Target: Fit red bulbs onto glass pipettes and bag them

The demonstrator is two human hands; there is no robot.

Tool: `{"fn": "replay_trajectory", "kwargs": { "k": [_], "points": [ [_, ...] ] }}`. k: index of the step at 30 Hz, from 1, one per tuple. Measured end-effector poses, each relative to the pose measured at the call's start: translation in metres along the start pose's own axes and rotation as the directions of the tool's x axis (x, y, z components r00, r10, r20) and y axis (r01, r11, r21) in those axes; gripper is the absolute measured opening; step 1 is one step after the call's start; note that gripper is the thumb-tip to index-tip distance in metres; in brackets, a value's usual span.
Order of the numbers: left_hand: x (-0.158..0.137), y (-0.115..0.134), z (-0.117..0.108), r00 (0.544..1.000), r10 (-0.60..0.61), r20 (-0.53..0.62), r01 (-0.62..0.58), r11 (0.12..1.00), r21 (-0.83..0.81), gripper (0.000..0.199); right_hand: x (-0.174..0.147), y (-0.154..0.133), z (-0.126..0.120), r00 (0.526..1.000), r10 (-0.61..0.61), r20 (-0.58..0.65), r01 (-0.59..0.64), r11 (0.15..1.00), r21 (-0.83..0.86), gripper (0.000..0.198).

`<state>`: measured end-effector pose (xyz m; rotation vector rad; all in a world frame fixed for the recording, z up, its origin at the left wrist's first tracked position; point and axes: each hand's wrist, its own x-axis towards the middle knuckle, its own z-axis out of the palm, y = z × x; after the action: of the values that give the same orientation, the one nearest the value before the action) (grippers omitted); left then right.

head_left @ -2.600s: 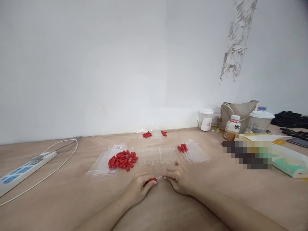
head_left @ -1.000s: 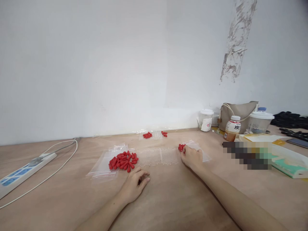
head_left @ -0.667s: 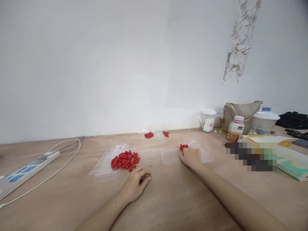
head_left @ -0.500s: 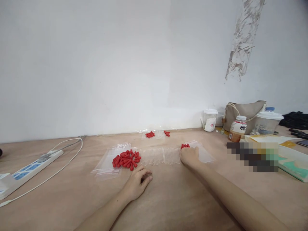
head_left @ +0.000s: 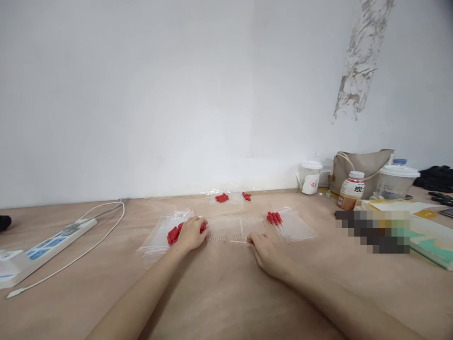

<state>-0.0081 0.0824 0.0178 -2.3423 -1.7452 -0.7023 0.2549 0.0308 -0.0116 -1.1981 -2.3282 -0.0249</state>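
Note:
My left hand point(head_left: 192, 233) lies over the left pile of small red rubber bulbs point(head_left: 173, 234), its fingers curled down onto a bulb at the pile's right side; the fingertips are partly hidden. My right hand point(head_left: 264, 250) pinches the end of a thin clear tube point(head_left: 239, 242), which points left just in front of a row of similar clear tubes point(head_left: 224, 228). To the right, several red bulbs fitted on clear tubes point(head_left: 274, 218) rest on the edge of flat clear zip bags point(head_left: 299, 226). More zip bags point(head_left: 155, 236) lie under the left pile.
Against the wall sits a clear bag point(head_left: 233, 197) with red bulbs. A white power strip point(head_left: 53, 243) and cable are on the left. At right stand a lidded cup point(head_left: 310, 178), a drink bottle point(head_left: 350, 191), a grey bag point(head_left: 368, 165) and a large lidded tub point(head_left: 396, 182).
My left hand has moved forward onto the pile of red bulbs. My right hand has drawn back left from the bulbs on the right and now holds a clear tube.

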Motion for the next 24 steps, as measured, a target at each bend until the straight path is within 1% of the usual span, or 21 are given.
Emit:
{"fn": "replay_trajectory", "kwargs": {
  "k": [2,3,5,7,10,11,14,16,17,19,24],
  "points": [
    [0.006,-0.002,0.005,1.000,0.003,0.007,-0.003,1.000,-0.018,0.008,-0.006,-0.003,0.010,0.997,-0.065,-0.041,0.068,0.996,0.064,0.023],
    [0.008,-0.002,0.006,1.000,0.005,0.006,-0.005,1.000,-0.029,0.008,-0.008,-0.003,0.015,0.994,-0.094,-0.059,0.098,0.992,0.075,0.026],
    [0.010,-0.001,0.006,1.000,0.012,-0.011,-0.013,0.998,-0.055,0.009,-0.010,-0.003,0.021,0.987,-0.142,-0.077,0.147,0.987,0.072,0.040],
    [0.008,0.004,0.003,0.999,0.020,-0.047,-0.024,0.997,-0.078,0.012,-0.011,-0.002,0.023,0.985,-0.154,-0.079,0.159,0.985,0.064,0.048],
    [-0.006,0.017,-0.004,0.993,0.034,-0.116,-0.053,0.985,-0.162,0.016,-0.010,-0.004,0.019,0.990,-0.114,-0.078,0.120,0.989,0.082,0.043],
    [-0.013,0.022,-0.006,0.990,0.037,-0.136,-0.069,0.968,-0.240,0.016,-0.009,-0.004,0.017,0.993,-0.090,-0.081,0.097,0.991,0.089,0.039],
    [-0.037,0.039,-0.007,0.993,0.081,-0.084,-0.111,0.884,-0.454,0.016,-0.007,-0.007,0.013,0.996,-0.025,-0.083,0.034,0.994,0.100,0.027],
    [-0.051,0.047,-0.005,0.997,0.076,-0.027,-0.078,0.808,-0.584,0.018,-0.006,-0.008,0.012,0.998,-0.009,-0.070,0.015,0.995,0.098,0.025],
    [-0.055,0.049,-0.003,0.997,0.075,-0.014,-0.067,0.783,-0.618,0.019,-0.006,-0.008,0.012,0.998,-0.008,-0.064,0.015,0.995,0.097,0.025],
    [-0.060,0.051,0.003,0.998,0.060,-0.011,-0.053,0.761,-0.647,0.019,-0.006,-0.007,0.013,0.998,-0.009,-0.065,0.016,0.995,0.097,0.026],
    [-0.060,0.046,0.018,1.000,-0.011,-0.015,-0.003,0.721,-0.692,0.012,-0.006,-0.007,0.012,0.994,-0.012,-0.110,0.025,0.992,0.124,0.026]
  ]
}}
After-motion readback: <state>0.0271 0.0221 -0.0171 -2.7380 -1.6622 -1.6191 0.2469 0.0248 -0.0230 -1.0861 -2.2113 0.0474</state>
